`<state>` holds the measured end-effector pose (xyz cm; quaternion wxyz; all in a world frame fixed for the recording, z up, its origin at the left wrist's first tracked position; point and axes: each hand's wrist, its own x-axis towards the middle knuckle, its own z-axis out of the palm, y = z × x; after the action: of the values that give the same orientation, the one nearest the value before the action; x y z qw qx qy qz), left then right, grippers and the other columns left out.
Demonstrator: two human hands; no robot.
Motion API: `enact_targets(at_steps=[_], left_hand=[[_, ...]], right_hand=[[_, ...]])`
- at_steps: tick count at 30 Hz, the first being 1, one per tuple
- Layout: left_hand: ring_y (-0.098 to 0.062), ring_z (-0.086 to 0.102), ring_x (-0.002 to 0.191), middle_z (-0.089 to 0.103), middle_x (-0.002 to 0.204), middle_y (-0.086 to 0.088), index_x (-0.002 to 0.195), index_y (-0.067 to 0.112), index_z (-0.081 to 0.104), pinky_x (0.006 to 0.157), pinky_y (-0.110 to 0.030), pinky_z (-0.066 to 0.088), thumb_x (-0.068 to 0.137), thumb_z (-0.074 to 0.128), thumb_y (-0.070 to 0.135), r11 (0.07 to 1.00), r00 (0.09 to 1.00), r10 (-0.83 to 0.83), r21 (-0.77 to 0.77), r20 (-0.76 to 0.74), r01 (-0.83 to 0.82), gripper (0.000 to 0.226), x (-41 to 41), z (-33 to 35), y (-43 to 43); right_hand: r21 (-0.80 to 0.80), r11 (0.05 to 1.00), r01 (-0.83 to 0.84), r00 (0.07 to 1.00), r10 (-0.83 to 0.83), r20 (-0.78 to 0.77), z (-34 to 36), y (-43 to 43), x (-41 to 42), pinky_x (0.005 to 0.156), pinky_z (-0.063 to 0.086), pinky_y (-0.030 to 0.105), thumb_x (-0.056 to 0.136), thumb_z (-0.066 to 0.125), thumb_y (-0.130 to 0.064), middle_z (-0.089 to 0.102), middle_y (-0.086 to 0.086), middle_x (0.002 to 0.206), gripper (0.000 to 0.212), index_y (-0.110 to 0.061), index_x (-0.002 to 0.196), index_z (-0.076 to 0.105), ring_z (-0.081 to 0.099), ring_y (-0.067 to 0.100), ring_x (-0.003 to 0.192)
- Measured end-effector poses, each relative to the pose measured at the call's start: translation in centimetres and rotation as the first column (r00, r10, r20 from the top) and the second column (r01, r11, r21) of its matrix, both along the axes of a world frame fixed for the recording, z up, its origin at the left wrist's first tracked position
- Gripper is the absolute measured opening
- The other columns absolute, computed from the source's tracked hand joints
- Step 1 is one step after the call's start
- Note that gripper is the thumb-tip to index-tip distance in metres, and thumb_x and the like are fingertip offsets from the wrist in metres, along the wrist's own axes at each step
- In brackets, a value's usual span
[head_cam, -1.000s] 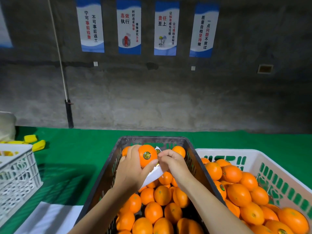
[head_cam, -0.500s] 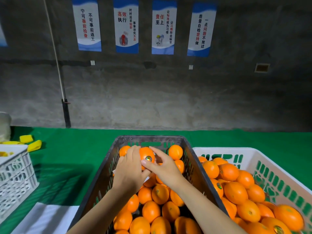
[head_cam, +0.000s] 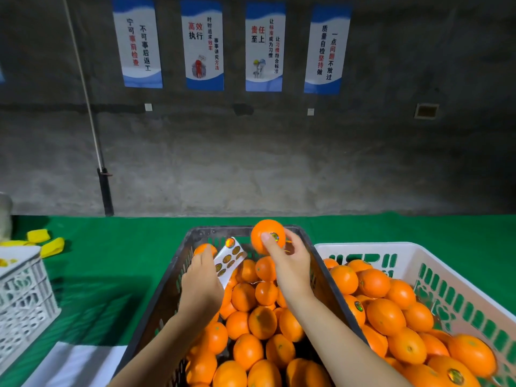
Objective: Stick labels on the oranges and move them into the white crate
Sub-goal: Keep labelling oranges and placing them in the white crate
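Green mat (head_cam: 111, 247), concrete wall behind. Since half a second ago the orange (head_cam: 265, 233) has passed from the left hand (head_cam: 201, 277) to the right hand (head_cam: 290, 263), whose fingertips now grip it above the dark crate's (head_cam: 167, 289) far rim. Labelling looks done; the transfer to the white crate (head_cam: 418, 247) on the right is pending. The label (head_cam: 275, 237) faces the camera. The orange is near-round, with no clear long axis. The left hand holds the label sheet (head_cam: 230, 258), which slants up-right.
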<state>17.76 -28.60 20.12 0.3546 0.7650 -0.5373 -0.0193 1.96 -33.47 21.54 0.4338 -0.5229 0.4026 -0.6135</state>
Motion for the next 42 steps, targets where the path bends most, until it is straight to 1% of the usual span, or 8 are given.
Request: enact_targets(at_steps=[4, 9, 18, 23, 27, 33, 36, 42], left_hand=[[-0.027, 0.060, 0.093, 0.063, 0.110, -0.010, 0.120, 0.011, 0.052, 0.079, -0.039, 0.050, 0.091, 0.045, 0.000, 1.000, 0.986, -0.014, -0.009, -0.166, 0.013, 0.031, 0.7, -0.5, 0.0], [-0.023, 0.063, 0.084, 0.066, 0.096, -0.005, 0.125, 0.013, 0.049, 0.069, -0.035, 0.050, 0.098, 0.042, 0.008, 0.998, 0.994, -0.029, 0.055, -0.106, 0.035, 0.029, 0.6, -0.6, 0.0], [-0.019, 0.066, 0.090, 0.067, 0.103, -0.005, 0.121, 0.018, 0.052, 0.075, -0.035, 0.059, 0.097, 0.047, 0.012, 0.995, 0.998, -0.040, 0.096, 0.040, 0.036, 0.025, 0.3, -0.5, 0.3], [-0.023, 0.061, 0.095, 0.064, 0.105, -0.006, 0.124, 0.019, 0.053, 0.081, -0.040, 0.054, 0.097, 0.040, 0.012, 0.992, 0.992, -0.055, 0.117, 0.114, 0.041, 0.030, 0.1, -0.6, 0.2], [-0.020, 0.056, 0.093, 0.063, 0.100, -0.003, 0.121, 0.019, 0.054, 0.081, -0.037, 0.049, 0.100, 0.038, 0.020, 0.992, 0.982, -0.075, 0.113, 0.173, 0.055, 0.027, 0.0, -0.6, 0.4], [-0.017, 0.048, 0.082, 0.057, 0.085, 0.001, 0.105, 0.020, 0.057, 0.073, -0.032, 0.038, 0.101, 0.034, 0.028, 0.996, 0.970, -0.058, 0.072, 0.234, 0.043, 0.024, 0.1, -1.0, 0.5], [-0.017, 0.047, 0.084, 0.061, 0.090, 0.002, 0.105, 0.021, 0.059, 0.073, -0.031, 0.033, 0.103, 0.034, 0.031, 0.998, 0.966, -0.042, 0.050, 0.256, 0.031, 0.027, 0.2, -1.3, 0.3], [-0.020, 0.050, 0.092, 0.065, 0.097, 0.005, 0.110, 0.027, 0.062, 0.077, -0.033, 0.035, 0.103, 0.029, 0.039, 0.997, 0.939, -0.065, 0.058, 0.337, 0.048, 0.036, 0.3, -1.9, -0.1]], right_hand=[[0.163, 0.954, 0.253, 0.950, -0.276, 0.143, 0.1, -0.9, -0.9, 0.088, 0.057, 0.038, 0.092, 0.062, -0.053, 0.063, -0.003, 0.116, 0.045, -0.028, 0.129, 0.051, 0.065, 0.016, 0.103], [0.455, 0.890, -0.005, 0.681, -0.330, 0.654, 0.3, -1.9, -2.7, 0.083, 0.057, 0.037, 0.099, 0.038, -0.064, 0.064, 0.008, 0.105, 0.059, -0.010, 0.120, 0.048, 0.068, 0.022, 0.083], [0.521, 0.854, -0.012, 0.555, -0.428, 0.713, 0.8, -1.7, -2.9, 0.103, 0.050, 0.039, 0.098, 0.026, -0.069, 0.062, 0.005, 0.127, 0.076, -0.011, 0.141, 0.049, 0.067, 0.029, 0.105], [0.470, 0.878, 0.092, 0.811, -0.340, 0.476, 0.7, -1.0, -1.4, 0.067, 0.050, 0.035, 0.103, 0.032, -0.055, 0.060, 0.003, 0.109, 0.038, -0.026, 0.121, 0.047, 0.066, 0.021, 0.087], [0.228, 0.961, 0.155, 0.988, -0.155, -0.018, -0.1, -0.6, 0.0, 0.075, 0.052, 0.032, 0.105, 0.041, -0.030, 0.065, -0.003, 0.101, 0.018, -0.031, 0.101, 0.058, 0.062, 0.012, 0.086], [0.160, 0.985, -0.065, 0.916, 0.123, -0.382, -1.1, -0.4, 0.6, 0.072, 0.040, 0.011, 0.101, 0.045, -0.013, 0.062, -0.007, 0.113, 0.030, -0.020, 0.124, 0.061, 0.055, 0.005, 0.101], [0.250, 0.957, -0.149, 0.891, 0.240, -0.386, -1.2, -0.4, 0.8, 0.083, 0.051, 0.028, 0.101, 0.049, -0.015, 0.066, 0.003, 0.112, 0.028, -0.013, 0.125, 0.063, 0.061, 0.020, 0.107], [0.226, 0.942, -0.248, 0.857, 0.322, -0.401, -1.5, 0.0, 0.9, 0.085, 0.046, 0.054, 0.100, 0.052, -0.018, 0.054, 0.028, 0.084, 0.036, 0.017, 0.098, 0.058, 0.051, 0.038, 0.077]])
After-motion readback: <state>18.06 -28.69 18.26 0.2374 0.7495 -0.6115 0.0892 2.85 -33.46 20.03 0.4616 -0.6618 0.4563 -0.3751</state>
